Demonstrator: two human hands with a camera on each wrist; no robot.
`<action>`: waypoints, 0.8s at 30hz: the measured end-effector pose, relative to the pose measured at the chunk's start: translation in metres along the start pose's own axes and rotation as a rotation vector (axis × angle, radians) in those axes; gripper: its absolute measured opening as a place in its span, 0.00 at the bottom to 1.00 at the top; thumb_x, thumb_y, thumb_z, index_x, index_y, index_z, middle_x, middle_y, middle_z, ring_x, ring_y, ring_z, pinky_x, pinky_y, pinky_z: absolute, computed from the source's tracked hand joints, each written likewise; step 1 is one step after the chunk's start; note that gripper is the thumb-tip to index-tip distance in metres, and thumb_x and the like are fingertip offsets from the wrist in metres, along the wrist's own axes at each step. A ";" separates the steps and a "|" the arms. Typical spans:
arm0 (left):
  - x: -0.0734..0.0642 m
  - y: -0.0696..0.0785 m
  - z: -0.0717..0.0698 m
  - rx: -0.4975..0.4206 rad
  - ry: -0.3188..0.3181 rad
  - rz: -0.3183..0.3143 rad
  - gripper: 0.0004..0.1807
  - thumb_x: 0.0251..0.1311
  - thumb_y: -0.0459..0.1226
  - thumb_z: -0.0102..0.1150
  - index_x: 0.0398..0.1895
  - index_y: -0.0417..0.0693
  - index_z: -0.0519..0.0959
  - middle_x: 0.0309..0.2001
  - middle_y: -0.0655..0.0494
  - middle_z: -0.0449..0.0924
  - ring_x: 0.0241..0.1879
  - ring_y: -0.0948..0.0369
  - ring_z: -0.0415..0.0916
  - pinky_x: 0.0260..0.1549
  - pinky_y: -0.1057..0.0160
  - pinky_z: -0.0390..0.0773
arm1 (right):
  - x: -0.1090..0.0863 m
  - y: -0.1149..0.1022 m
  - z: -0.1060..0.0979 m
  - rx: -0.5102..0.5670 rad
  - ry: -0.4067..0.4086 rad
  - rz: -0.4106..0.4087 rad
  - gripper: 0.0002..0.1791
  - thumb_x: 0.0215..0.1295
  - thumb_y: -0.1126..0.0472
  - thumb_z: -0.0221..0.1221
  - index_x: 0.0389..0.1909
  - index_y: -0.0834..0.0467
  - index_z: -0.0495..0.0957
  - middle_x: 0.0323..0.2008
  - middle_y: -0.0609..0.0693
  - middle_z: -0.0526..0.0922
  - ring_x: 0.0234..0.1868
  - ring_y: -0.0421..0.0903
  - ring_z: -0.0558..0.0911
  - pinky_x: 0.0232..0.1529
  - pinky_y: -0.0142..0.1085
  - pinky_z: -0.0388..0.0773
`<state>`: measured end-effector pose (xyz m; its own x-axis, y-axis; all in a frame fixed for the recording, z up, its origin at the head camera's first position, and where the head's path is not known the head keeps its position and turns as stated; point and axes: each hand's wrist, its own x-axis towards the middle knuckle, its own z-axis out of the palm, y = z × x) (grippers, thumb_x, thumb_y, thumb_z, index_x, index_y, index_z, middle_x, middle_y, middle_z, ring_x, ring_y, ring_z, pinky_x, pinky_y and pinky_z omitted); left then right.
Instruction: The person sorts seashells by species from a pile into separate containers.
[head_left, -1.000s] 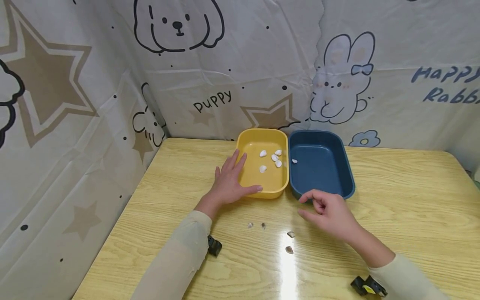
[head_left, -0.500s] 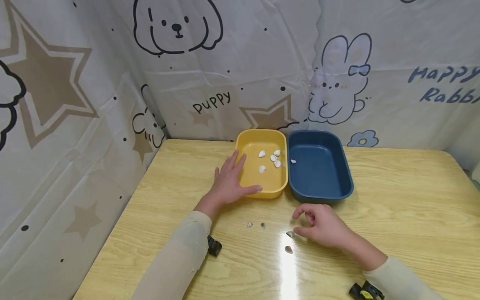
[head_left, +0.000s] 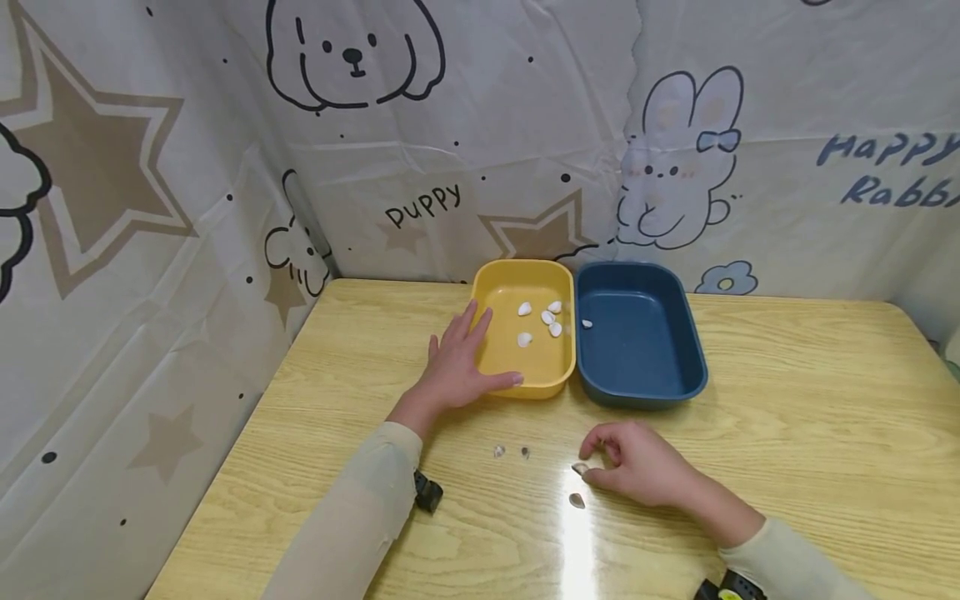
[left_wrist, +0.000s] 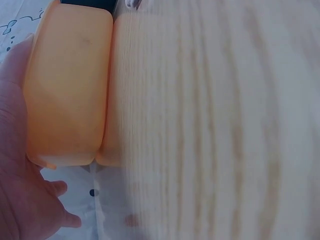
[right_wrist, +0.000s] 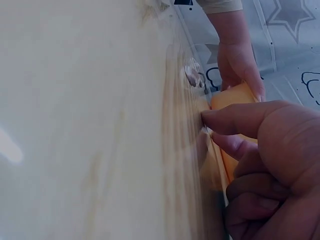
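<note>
My left hand (head_left: 456, 358) rests on the yellow tub (head_left: 528, 390), its spread fingers along the left rim and its thumb across the near rim. Inside that tub lie several white seashells (head_left: 524, 340). In front of the blue tub (head_left: 643, 400), my right hand (head_left: 643, 467) is low at the table, thumb and index finger on either side of a small brown-and-white seashell (head_left: 579, 469). The right wrist view shows the two fingertips (right_wrist: 209, 120) close together, largely hiding that shell. A darker seashell (head_left: 577, 501) lies just nearer.
Two small shells (head_left: 499, 452) lie on the wooden table (head_left: 810, 400) left of my right hand. One white shell (head_left: 587, 324) is in the blue tub by its left wall. The tubs stand side by side before a printed cloth (head_left: 420, 150) at the table's far edge.
My right hand has come down from the blue tub's near rim toward the front, its thumb and index finger closing in on the brown-and-white seashell. The left hand has stayed put.
</note>
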<state>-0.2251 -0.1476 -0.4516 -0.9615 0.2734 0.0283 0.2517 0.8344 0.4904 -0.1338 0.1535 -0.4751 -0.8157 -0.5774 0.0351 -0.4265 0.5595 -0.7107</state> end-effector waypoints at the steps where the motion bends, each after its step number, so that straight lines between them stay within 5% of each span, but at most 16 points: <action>1: 0.000 0.000 0.000 0.000 -0.001 -0.001 0.66 0.43 0.79 0.54 0.82 0.60 0.43 0.80 0.61 0.29 0.77 0.49 0.33 0.67 0.33 0.37 | 0.000 0.000 0.000 -0.003 0.001 -0.001 0.10 0.53 0.58 0.74 0.33 0.48 0.82 0.14 0.34 0.62 0.16 0.32 0.62 0.25 0.32 0.67; 24: -0.001 0.000 0.000 0.000 -0.005 0.002 0.64 0.46 0.76 0.57 0.82 0.60 0.43 0.80 0.61 0.28 0.77 0.49 0.34 0.67 0.33 0.36 | -0.001 -0.003 0.002 0.060 0.025 0.034 0.09 0.52 0.60 0.73 0.30 0.48 0.82 0.14 0.36 0.62 0.16 0.33 0.61 0.23 0.31 0.65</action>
<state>-0.2242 -0.1478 -0.4518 -0.9605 0.2771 0.0252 0.2534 0.8338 0.4904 -0.1306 0.1516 -0.4749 -0.8393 -0.5430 0.0270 -0.3745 0.5415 -0.7527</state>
